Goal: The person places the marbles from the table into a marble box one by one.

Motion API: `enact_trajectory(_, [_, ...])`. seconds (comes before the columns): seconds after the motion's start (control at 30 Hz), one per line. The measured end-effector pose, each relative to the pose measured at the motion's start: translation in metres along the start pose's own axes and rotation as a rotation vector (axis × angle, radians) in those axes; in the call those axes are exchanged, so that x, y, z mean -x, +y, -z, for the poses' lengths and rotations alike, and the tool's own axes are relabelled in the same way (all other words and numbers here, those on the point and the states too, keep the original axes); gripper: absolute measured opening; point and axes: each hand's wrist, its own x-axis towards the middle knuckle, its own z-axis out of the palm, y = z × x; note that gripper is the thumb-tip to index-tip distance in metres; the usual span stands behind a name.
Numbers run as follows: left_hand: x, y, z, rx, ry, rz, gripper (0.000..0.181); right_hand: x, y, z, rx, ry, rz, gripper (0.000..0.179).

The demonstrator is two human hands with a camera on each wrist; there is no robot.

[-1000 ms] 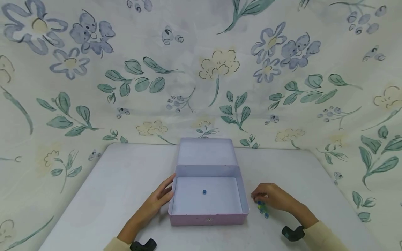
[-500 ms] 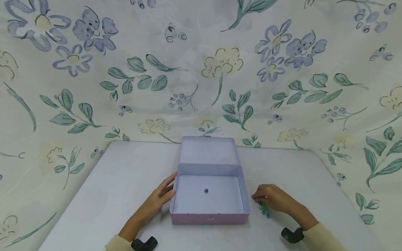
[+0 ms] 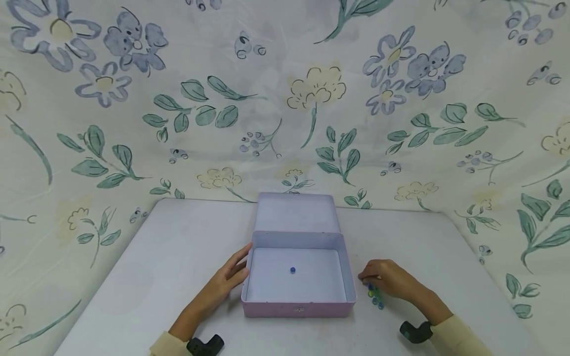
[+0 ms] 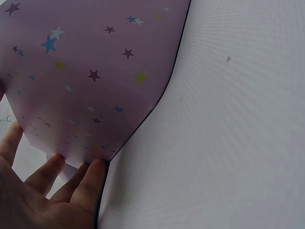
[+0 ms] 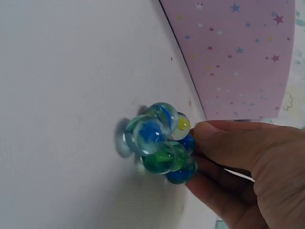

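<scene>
A lidded box (image 3: pixel 298 309), pinkish-purple outside and pale inside, stands with its lid (image 3: pixel 296 212) tipped back. One blue marble (image 3: pixel 292 270) lies on its floor. My left hand (image 3: pixel 222 283) rests with extended fingers against the box's left side; the left wrist view shows its fingertips (image 4: pixel 97 167) touching the star-printed wall (image 4: pixel 95 76). Right of the box, my right hand (image 3: pixel 388 278) is at a small cluster of glass marbles (image 3: pixel 375 296). In the right wrist view, thumb and fingers close around a blue marble (image 5: pixel 187 143), beside green (image 5: pixel 161 160) and clear-blue (image 5: pixel 148 134) ones.
The white table (image 3: pixel 178 237) carries the box and marbles. A floral-patterned cloth (image 3: pixel 267 99) rises behind it and along both sides. Dark wrist devices, one at the left wrist (image 3: pixel 206 345) and one at the right wrist (image 3: pixel 416 332), sit beside the sleeves.
The head view has shifted slightly. Both hands stay nearly in place, the left at the box and the right at the marbles; the marble in the box looks unmoved.
</scene>
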Motion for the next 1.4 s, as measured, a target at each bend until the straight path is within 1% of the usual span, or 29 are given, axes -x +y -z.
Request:
enact_trajectory(0.1, [0.0, 0.0, 0.0, -0.004, -0.002, 0.0, 0.06, 0.001, 0.0, 0.004, 0.017, 0.035, 0.012, 0.02])
enact_trajectory(0.2, [0.0, 0.001, 0.0, -0.009, 0.001, -0.002, 0.06, 0.0, -0.001, 0.008, 0.035, 0.091, 0.054, 0.022])
enact_trajectory(0.33, [0.001, 0.002, 0.0, -0.013, 0.009, -0.003, 0.06, 0.0, -0.001, 0.013, 0.014, 0.156, 0.113, 0.022])
enact_trajectory(0.43, [0.001, 0.002, 0.0, -0.01, 0.006, 0.001, 0.06, 0.001, -0.002, 0.017, -0.087, 0.161, 0.079, 0.021])
enact_trajectory(0.57, [0.002, 0.002, 0.0, -0.01, 0.0, 0.005, 0.06, 0.0, -0.007, 0.024, -0.225, 0.187, -0.017, 0.019])
enact_trajectory(0.63, [0.002, 0.001, 0.0, -0.009, -0.002, 0.005, 0.06, -0.001, -0.01, 0.027, -0.239, 0.219, -0.031, 0.018])
enact_trajectory(0.73, [0.001, 0.001, 0.0, -0.005, -0.01, -0.001, 0.059, -0.005, -0.014, 0.031, -0.228, 0.26, -0.032, 0.018])
enact_trajectory(0.83, [0.0, 0.0, 0.001, -0.003, -0.011, -0.008, 0.059, -0.009, -0.02, 0.034, -0.229, 0.258, -0.031, 0.018])
enact_trajectory(1.03, [0.0, -0.001, 0.001, -0.005, -0.009, -0.021, 0.059, -0.021, -0.028, 0.036, -0.249, 0.214, -0.026, 0.02])
enact_trajectory(1.17, [0.0, 0.0, 0.0, -0.005, -0.006, -0.019, 0.06, -0.031, -0.036, 0.038, -0.252, 0.204, 0.008, 0.021])
enact_trajectory(1.27, [0.0, 0.001, -0.001, -0.013, 0.0, -0.007, 0.06, -0.038, -0.042, 0.042, -0.243, 0.222, 0.037, 0.02])
enact_trajectory(1.4, [0.0, 0.001, -0.002, -0.015, 0.005, 0.002, 0.06, -0.047, -0.049, 0.046, -0.234, 0.243, 0.097, 0.019])
